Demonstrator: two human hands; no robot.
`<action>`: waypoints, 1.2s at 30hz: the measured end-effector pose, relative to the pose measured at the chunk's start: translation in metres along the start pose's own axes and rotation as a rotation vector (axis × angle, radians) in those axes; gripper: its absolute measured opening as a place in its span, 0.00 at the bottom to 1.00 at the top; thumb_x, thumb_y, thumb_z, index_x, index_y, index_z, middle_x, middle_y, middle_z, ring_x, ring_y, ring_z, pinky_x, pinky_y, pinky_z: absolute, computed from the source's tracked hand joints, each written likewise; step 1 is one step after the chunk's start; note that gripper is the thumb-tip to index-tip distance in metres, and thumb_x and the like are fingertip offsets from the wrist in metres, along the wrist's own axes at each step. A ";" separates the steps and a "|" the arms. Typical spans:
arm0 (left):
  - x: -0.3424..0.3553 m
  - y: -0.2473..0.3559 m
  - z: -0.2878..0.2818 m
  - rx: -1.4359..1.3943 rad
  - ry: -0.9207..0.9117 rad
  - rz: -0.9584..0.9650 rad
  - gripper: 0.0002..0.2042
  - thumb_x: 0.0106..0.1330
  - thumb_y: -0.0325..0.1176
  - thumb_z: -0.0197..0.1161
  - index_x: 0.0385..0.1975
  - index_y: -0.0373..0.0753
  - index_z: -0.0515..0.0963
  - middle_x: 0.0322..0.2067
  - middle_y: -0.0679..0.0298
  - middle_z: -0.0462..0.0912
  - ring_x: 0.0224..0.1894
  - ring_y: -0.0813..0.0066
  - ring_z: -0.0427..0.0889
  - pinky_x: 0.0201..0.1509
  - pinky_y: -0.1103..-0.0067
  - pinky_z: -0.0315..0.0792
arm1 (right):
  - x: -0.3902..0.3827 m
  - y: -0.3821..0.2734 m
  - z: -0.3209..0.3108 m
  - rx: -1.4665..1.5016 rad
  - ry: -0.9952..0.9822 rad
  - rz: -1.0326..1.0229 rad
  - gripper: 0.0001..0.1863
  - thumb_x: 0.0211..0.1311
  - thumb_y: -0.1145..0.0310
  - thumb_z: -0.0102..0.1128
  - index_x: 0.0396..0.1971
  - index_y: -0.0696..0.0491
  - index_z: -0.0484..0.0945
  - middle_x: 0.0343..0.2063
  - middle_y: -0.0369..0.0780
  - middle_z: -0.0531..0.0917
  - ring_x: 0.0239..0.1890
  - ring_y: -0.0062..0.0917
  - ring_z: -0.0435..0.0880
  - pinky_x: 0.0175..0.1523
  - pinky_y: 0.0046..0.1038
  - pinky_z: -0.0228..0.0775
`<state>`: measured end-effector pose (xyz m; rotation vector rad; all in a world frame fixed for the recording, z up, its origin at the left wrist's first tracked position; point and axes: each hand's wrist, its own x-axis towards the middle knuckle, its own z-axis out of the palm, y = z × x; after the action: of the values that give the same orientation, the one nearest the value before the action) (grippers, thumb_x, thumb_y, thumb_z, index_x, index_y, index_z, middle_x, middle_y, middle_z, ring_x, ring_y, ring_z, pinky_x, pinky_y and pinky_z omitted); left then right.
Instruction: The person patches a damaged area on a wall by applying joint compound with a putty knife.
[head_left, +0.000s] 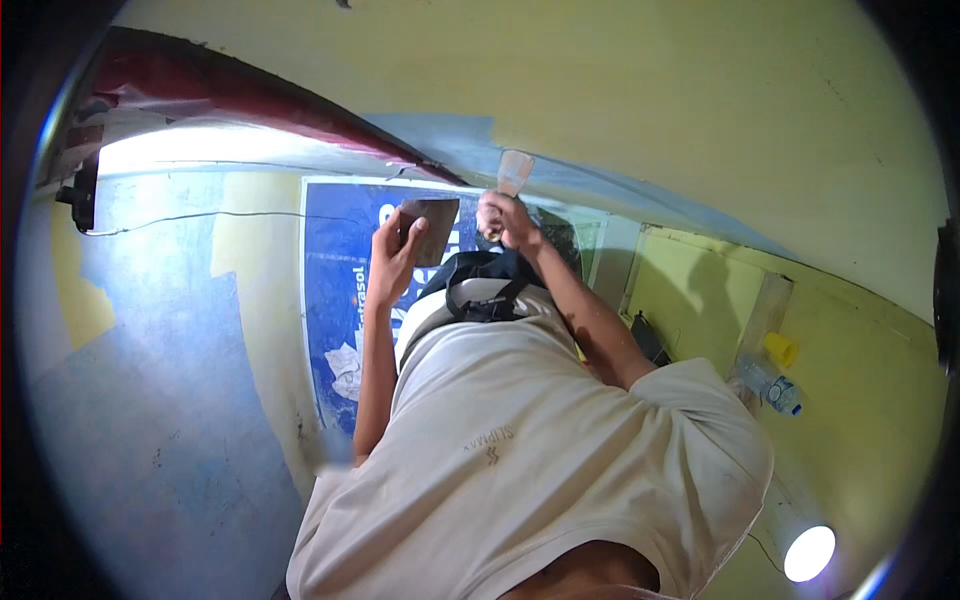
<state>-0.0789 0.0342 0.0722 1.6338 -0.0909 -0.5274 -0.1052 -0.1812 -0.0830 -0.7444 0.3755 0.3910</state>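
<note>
My left hand [390, 252] is closed on the edge of a flat, dark brown rectangular plate [434, 228], its thumb lying across the face. Whether this is a filler plate or a sanding sheet I cannot tell. To the right of it my right hand [508, 218] wraps round the handle of a putty knife [516, 172]. The knife's wide, pale-smeared blade points away from me, close to the lower edge of a wall painted yellow and blue [620, 183]. A small gap separates the plate from my right hand.
A blue printed banner [335, 260] lies behind my hands, crumpled white paper [345, 370] on it. Dark red sheeting [240, 100] hangs at upper left, near a thin cable [220, 213]. On the right are a plastic bottle [770, 387], a yellow cup [780, 348] and a bright lamp [809, 553].
</note>
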 end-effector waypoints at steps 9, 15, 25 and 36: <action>-0.006 -0.008 -0.003 -0.026 0.063 0.004 0.11 0.75 0.32 0.58 0.48 0.31 0.74 0.39 0.66 0.82 0.40 0.84 0.75 0.44 0.83 0.72 | -0.012 -0.016 0.021 0.008 0.010 -0.013 0.20 0.63 0.63 0.55 0.12 0.47 0.61 0.10 0.31 0.63 0.12 0.20 0.64 0.22 0.24 0.57; -0.005 0.000 0.000 -0.048 0.030 0.007 0.11 0.76 0.32 0.58 0.50 0.31 0.74 0.40 0.66 0.82 0.40 0.84 0.76 0.46 0.83 0.72 | -0.003 -0.001 -0.006 0.118 -0.069 -0.004 0.15 0.61 0.59 0.60 0.17 0.50 0.72 0.12 0.35 0.74 0.11 0.21 0.72 0.17 0.25 0.62; -0.004 -0.004 -0.004 -0.022 0.048 0.003 0.11 0.75 0.32 0.58 0.50 0.31 0.74 0.40 0.66 0.82 0.40 0.84 0.76 0.45 0.82 0.73 | -0.019 -0.016 0.045 0.091 0.035 0.001 0.20 0.65 0.61 0.54 0.13 0.46 0.62 0.10 0.32 0.64 0.13 0.21 0.65 0.21 0.24 0.55; -0.002 0.009 0.001 -0.032 0.002 -0.026 0.11 0.75 0.32 0.58 0.49 0.32 0.75 0.40 0.66 0.82 0.41 0.83 0.76 0.46 0.82 0.73 | 0.007 0.002 -0.014 0.047 -0.104 -0.081 0.17 0.62 0.63 0.61 0.14 0.48 0.69 0.10 0.30 0.69 0.11 0.19 0.68 0.16 0.24 0.58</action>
<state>-0.0790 0.0324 0.0815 1.6064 -0.0598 -0.5447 -0.1025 -0.1888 -0.0971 -0.6886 0.2549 0.3418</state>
